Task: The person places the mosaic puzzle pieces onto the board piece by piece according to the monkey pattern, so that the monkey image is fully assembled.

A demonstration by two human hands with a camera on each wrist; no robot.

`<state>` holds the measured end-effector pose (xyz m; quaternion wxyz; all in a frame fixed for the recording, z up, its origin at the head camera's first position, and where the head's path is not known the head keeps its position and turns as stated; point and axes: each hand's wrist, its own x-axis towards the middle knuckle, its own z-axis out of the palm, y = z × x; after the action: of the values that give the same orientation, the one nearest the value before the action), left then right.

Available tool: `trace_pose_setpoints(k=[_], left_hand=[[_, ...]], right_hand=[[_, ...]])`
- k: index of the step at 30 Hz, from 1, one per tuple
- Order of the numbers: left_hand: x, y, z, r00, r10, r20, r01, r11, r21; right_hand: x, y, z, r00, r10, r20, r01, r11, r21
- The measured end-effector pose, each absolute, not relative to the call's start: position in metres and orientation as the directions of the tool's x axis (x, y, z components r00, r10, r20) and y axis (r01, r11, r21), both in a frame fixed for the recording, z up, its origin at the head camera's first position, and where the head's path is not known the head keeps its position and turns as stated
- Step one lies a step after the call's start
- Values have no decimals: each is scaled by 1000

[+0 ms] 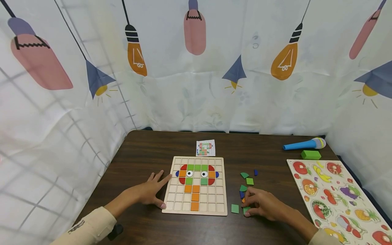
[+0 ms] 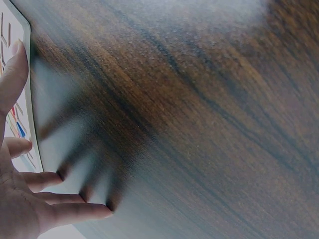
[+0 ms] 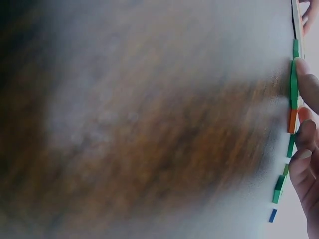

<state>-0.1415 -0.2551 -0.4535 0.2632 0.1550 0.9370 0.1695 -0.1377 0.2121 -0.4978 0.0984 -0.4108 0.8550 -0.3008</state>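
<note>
A wooden grid board point(image 1: 211, 199) lies on the table, with red, orange, green and blue pieces and two eye tiles set in it. My left hand point(image 1: 152, 191) is spread at the board's left side, thumb and index fingertip at its edge; in the left wrist view, the other fingers of the left hand point(image 2: 30, 199) stretch over the table. Right of the board, my right hand point(image 1: 264, 205) pinches a green tile point(image 1: 246, 210) between thumb and index finger, low at the table. Beside it are an orange piece point(image 1: 243, 200), partly hidden, and a loose green square point(image 1: 234, 208).
More loose pieces lie beyond the right hand, among them a green square point(image 1: 249, 181) and a blue piece point(image 1: 256, 172). A picture card point(image 1: 206, 148) lies behind the board. At right are a fruit puzzle board point(image 1: 333, 180), a green block point(image 1: 311, 155) and a toy microphone point(image 1: 301, 145).
</note>
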Motion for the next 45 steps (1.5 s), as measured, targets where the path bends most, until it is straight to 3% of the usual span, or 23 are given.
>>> trace_pose_setpoints(k=[10,21,32,45], left_hand=[[-141,-256,-453,-813,373,-446,193,897,398],[-142,-256,-450,-805,370,-464,174,894,412],[-144,-255,-451,-812,361,-459,173,899,401],[-142,-256,-454,-816,356,-456,171,901,398]], right_hand=[[-138,204,-490,-656,-751,-78,-556,551,-622],[-144,184,-486,-689,-725,24,-542,493,-681],[-150,135,-477,-742,-669,44,-468,471,-748],[-159,61,-482,-684,-730,14,-472,428,-771]])
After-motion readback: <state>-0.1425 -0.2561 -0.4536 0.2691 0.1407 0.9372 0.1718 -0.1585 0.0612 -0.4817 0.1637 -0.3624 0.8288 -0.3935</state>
